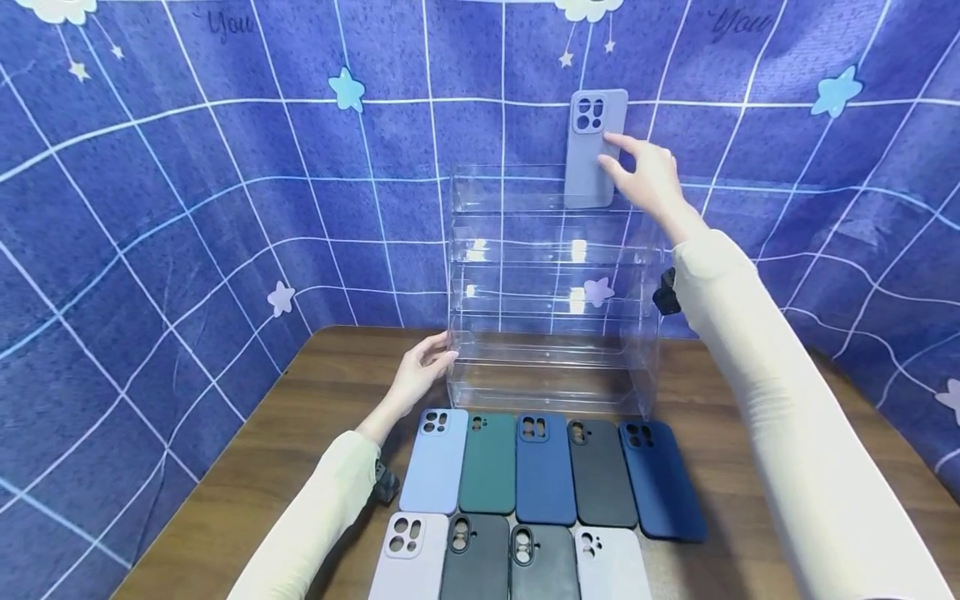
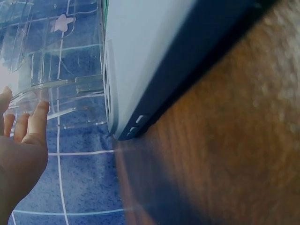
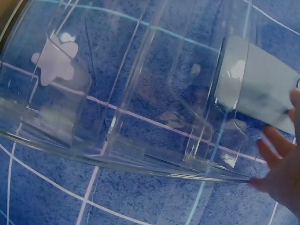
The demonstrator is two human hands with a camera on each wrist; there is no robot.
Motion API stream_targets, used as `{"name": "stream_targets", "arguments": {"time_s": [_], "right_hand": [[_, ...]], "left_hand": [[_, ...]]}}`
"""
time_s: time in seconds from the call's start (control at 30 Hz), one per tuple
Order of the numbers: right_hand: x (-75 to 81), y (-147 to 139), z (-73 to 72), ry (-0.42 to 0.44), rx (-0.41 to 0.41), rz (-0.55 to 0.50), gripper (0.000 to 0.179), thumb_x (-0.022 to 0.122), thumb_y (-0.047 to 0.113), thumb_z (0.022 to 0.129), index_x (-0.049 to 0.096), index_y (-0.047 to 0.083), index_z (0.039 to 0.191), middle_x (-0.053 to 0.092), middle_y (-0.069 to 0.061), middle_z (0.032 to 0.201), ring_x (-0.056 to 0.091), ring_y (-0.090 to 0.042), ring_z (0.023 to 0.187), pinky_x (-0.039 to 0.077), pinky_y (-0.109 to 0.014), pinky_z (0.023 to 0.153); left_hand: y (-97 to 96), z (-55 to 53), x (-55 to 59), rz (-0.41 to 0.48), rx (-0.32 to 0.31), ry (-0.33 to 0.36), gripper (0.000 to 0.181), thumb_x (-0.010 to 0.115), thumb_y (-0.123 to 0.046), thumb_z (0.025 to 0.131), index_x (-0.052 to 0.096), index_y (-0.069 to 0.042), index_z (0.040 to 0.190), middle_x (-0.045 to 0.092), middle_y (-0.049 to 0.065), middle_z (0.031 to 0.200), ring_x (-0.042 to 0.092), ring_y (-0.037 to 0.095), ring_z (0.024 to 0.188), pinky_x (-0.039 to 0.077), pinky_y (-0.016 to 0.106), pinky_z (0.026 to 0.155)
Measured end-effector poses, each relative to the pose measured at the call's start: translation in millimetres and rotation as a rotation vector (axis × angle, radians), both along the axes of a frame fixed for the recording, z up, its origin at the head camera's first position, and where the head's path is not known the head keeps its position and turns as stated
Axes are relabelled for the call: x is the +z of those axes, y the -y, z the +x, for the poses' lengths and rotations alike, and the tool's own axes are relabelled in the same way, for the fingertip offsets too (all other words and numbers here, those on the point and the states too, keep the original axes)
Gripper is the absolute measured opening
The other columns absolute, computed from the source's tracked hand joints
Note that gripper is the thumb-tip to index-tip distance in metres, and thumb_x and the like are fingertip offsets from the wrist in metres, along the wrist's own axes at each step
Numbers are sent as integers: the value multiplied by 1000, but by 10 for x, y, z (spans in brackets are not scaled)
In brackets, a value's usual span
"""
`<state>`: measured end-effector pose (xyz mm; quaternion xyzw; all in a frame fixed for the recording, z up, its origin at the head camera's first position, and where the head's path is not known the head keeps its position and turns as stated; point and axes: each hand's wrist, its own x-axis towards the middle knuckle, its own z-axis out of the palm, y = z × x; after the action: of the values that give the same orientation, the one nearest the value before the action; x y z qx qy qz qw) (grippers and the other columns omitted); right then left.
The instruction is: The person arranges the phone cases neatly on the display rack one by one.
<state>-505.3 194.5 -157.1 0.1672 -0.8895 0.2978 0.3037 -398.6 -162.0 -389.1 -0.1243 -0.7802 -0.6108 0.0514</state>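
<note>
A lavender phone case (image 1: 588,171) stands upright in the top tier of a clear acrylic display rack (image 1: 551,354), its lower end behind the front lip. My right hand (image 1: 648,173) is at the case's right edge, index finger and thumb spread apart with their tips over its face. In the right wrist view the case (image 3: 262,84) shows pale through the plastic, beside the spread fingers of the right hand (image 3: 283,159). Low at the rack's left side, my left hand (image 1: 420,371) touches the front edge with thumb and fingers apart.
Phone cases lie in two rows before the rack, among them a light blue case (image 1: 435,462), a green case (image 1: 488,465) and a dark blue case (image 1: 660,483). They rest on a wooden table (image 1: 247,467). A blue patterned cloth (image 1: 225,167) hangs behind.
</note>
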Motion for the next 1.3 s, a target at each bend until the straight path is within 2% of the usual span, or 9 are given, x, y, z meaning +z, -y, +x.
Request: {"name": "stream_targets", "arguments": {"time_s": [0.13,0.23,0.37,0.57,0.77,0.93,1.07,1.17,1.3], "right_hand": [[-22,0,2,123,-9,73,53,48,44,94,41,23,142,40,-9,146,32,-39,137,-1,-65,112],[-32,-11,-4,164,-8,72,53,47,46,94,41,23,142,41,-10,146,29,-40,138,-6,-67,110],[-30,-24,3,196,12,29,54,46,47,95,41,23,142,44,-11,144,27,-38,139,-3,-68,110],[-42,-33,32,206,32,-43,53,45,49,94,45,23,140,57,-12,131,35,-30,136,3,-63,112],[-57,-55,37,203,34,-51,53,43,50,94,48,22,138,58,-12,128,35,-30,135,3,-64,111],[-71,-92,62,149,15,-54,50,44,48,94,52,20,134,57,-11,131,39,-31,130,15,-58,109],[-74,-119,99,119,11,-54,49,45,45,94,51,18,135,58,-13,129,43,-31,126,21,-54,107],[-76,-134,130,82,22,-55,48,48,39,94,52,14,134,58,-17,126,45,-33,123,25,-50,108],[-82,-168,182,5,34,-70,44,53,31,93,56,5,129,59,-20,120,49,-34,119,33,-44,107]], "left_hand": [[-2,1,0,-5,4,2,50,60,-14,92,44,-2,137,52,20,133,57,32,115,53,34,92],[-4,0,-5,2,3,2,49,60,-13,92,44,-2,137,53,20,133,57,33,114,52,36,92],[-4,1,-11,16,-3,2,49,60,-12,92,44,-1,137,52,21,133,56,35,115,52,37,93],[1,5,-13,19,2,19,49,60,-12,92,44,-2,137,51,19,135,56,34,116,52,34,93],[1,-3,-15,23,1,17,49,60,-11,92,44,-1,137,51,20,135,56,33,116,52,32,92],[19,-86,-108,47,-15,6,50,61,-12,91,44,-1,137,50,22,135,56,33,115,52,31,92],[46,-168,-205,55,-7,4,52,63,-17,90,45,-4,137,51,21,135,59,26,111,52,28,90],[45,-189,-231,42,6,-14,52,63,-20,90,46,-5,137,52,19,134,61,19,107,53,27,89],[36,-199,-238,36,9,-42,51,63,-20,91,46,-4,136,53,18,134,62,19,105,53,28,89]]}}
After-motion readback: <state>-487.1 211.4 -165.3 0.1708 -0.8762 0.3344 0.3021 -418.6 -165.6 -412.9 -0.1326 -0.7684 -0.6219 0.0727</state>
